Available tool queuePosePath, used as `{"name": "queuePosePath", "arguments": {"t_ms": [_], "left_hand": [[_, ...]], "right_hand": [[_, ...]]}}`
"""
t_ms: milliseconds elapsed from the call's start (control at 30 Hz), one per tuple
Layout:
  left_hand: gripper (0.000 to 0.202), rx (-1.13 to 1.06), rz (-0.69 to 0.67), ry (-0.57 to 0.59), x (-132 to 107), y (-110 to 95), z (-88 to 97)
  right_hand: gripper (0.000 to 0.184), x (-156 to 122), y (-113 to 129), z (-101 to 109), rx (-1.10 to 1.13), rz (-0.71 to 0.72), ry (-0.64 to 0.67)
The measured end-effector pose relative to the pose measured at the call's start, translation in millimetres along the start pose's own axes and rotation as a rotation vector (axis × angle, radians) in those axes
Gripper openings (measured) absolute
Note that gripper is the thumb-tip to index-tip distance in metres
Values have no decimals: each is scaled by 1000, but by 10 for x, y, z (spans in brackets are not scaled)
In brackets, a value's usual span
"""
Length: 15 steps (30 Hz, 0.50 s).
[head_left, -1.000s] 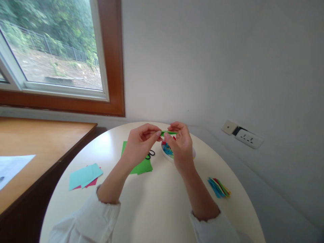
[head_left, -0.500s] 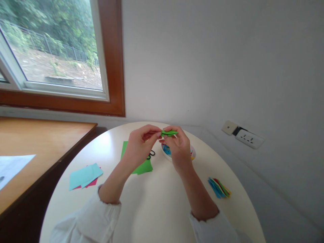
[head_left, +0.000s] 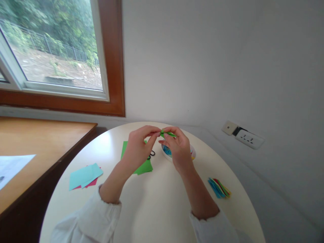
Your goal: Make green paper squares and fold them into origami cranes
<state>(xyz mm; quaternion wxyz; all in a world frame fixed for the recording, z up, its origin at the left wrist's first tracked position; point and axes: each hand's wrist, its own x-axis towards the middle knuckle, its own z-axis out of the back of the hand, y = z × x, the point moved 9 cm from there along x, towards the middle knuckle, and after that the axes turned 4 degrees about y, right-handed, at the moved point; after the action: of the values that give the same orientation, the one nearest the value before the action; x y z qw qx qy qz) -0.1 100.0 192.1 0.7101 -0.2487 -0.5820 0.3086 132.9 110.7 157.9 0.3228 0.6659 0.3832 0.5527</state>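
A small piece of folded green paper (head_left: 170, 134) is held up above the far part of the table, between my two hands. My left hand (head_left: 139, 143) pinches its left end with thumb and fingertips. My right hand (head_left: 179, 145) grips the right part, thumb below and fingers above, hiding some of it. Under my left hand lie green paper sheets (head_left: 144, 167), partly covered, with the black handles of scissors (head_left: 152, 153) on them. Behind my right hand stands a round white container (head_left: 167, 156) with blue and other coloured bits inside.
Light blue and pink paper sheets (head_left: 84, 176) lie at the left of the round white table (head_left: 162, 209). A bundle of coloured paper strips (head_left: 219, 188) lies at the right. A wooden desk (head_left: 50, 135) stands beside the table, below a window. A power socket (head_left: 249, 138) is on the wall.
The folded green paper has turned slightly and shows narrower between my fingers. My right fingers have closed a little more over it. Everything on the table stays in place.
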Motion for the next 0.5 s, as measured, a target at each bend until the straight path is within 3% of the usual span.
{"name": "queuePosePath", "arguments": {"t_ms": [333,500], "left_hand": [[11,24,-23,36,5,-30,4],[6,-67,66,61,5,38,-35]], "right_hand": [[17,14,-37,-11,91,-9,49],[18,13,-24,-2,97,20,31]]}}
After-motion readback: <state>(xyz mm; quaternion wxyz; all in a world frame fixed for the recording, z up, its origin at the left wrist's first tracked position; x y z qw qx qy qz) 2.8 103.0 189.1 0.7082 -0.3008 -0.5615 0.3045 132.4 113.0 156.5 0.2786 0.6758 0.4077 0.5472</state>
